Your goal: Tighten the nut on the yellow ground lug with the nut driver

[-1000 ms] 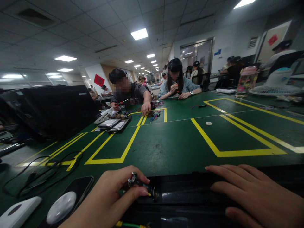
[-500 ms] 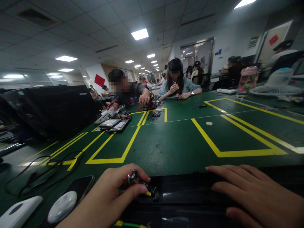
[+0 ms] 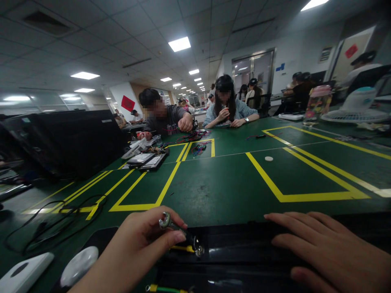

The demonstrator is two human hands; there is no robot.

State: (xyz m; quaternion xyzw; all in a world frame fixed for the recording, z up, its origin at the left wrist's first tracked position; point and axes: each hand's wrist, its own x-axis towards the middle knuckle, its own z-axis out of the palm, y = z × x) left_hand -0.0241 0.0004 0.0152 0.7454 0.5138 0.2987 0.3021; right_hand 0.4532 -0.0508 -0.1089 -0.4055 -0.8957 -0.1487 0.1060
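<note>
My left hand [image 3: 134,252] pinches a small black tool with a metal ring end [image 3: 180,234], its tip resting on the left corner of a glossy black device [image 3: 238,260] that lies at the table's near edge. My right hand [image 3: 330,252] lies flat on the top of that device, fingers stretched out and pressing down, holding nothing. A green and yellow wire [image 3: 166,289] shows just below the left hand.
A white oval object [image 3: 78,266] and a white box [image 3: 21,274] lie at the near left, with black cables [image 3: 58,219] beyond them. The green table [image 3: 220,183] bears yellow tape lines. Two seated people [image 3: 195,114] work across it among hard drives [image 3: 146,159] and wires. A large black case [image 3: 64,140] stands left.
My left hand has lifted and tilted the tool, so its ring end stands higher. The right hand has stayed put. The person across the table pulled an arm back.
</note>
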